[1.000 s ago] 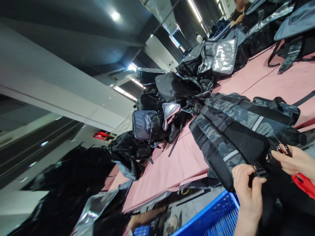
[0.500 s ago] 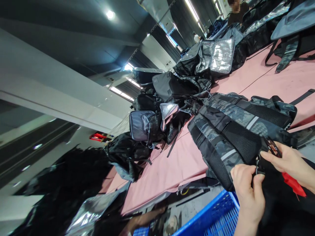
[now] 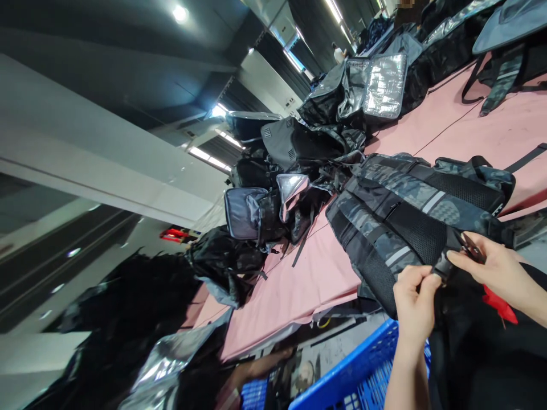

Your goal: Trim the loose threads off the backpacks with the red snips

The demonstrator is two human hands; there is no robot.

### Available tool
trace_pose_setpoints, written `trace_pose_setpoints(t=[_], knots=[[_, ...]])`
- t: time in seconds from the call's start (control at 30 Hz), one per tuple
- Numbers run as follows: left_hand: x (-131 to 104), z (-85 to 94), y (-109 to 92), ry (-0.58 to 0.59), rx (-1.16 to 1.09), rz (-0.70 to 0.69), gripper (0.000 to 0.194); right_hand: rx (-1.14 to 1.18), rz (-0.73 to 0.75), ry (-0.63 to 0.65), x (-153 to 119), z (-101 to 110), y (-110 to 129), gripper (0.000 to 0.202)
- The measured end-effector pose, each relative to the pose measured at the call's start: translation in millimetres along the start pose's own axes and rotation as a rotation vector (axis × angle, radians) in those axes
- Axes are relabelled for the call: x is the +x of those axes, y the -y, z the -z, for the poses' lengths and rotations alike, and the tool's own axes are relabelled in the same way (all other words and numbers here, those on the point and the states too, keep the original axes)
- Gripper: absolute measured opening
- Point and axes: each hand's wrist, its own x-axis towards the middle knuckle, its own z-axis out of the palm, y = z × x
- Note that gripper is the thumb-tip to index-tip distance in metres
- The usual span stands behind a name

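Note:
A camouflage-patterned backpack (image 3: 397, 216) lies on the pink-covered table, its padded shoulder straps and mesh facing up. At its near end my left hand (image 3: 414, 293) is closed, pinching a short black strap piece (image 3: 441, 266). My right hand (image 3: 491, 262) is closed beside it, its thumb against the same strap piece. Within its fingers is a dark tool that looks like small scissors (image 3: 472, 247), partly hidden. A red piece of cloth (image 3: 499, 304) hangs below that hand.
Several black bags, some with silver lining, are heaped along the pink table cover (image 3: 290, 285). A blue plastic crate (image 3: 342, 370) stands below the near edge. At left is a dark pile of bags (image 3: 141, 296). A person (image 3: 339, 53) is far back; another person's arm shows at the bottom.
Both hands have moved slightly up and left with the strap piece, which now shows more between them. The backpack stays in place.

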Motion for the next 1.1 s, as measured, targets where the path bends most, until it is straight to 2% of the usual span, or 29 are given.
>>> trace_pose_setpoints(t=[0.07,0.13,0.27,0.33,0.4,0.53,0.6,0.83,0.97,1.1], knots=[[9,2.6,-3,-0.020,-0.276,0.070,0.027,0.062,-0.030,0.068,-10,-4,-12,0.048],[18,5.2,-5,-0.063,-0.475,0.118,0.037,0.012,-0.034,0.063,-21,-7,-29,0.044],[27,6.0,-6,-0.114,-0.590,0.180,0.045,-0.203,0.082,0.003,-36,-11,-57,0.044],[26,3.8,-5,-0.111,-0.594,0.177,0.044,-0.235,0.074,0.081,-37,-9,-58,0.040],[24,1.4,-4,-0.101,-0.582,0.166,0.043,-0.179,-0.013,0.174,-34,-5,-53,0.044],[23,-0.7,-2,-0.081,-0.556,0.144,0.042,0.071,-0.387,0.232,-28,2,-43,0.072],[23,-0.7,-1,-0.075,-0.542,0.138,0.041,0.169,-0.497,0.254,-27,5,-43,0.075],[21,-1.0,3,-0.080,-0.533,0.122,0.036,0.229,-0.497,0.262,-29,7,-52,0.069],[18,-2.2,12,-0.106,-0.524,0.115,0.038,0.218,-0.480,0.259,-29,7,-53,0.067],[9,-0.1,26,-0.195,-0.303,-0.006,0.035,0.188,-0.489,0.259,-30,3,-54,0.068]])
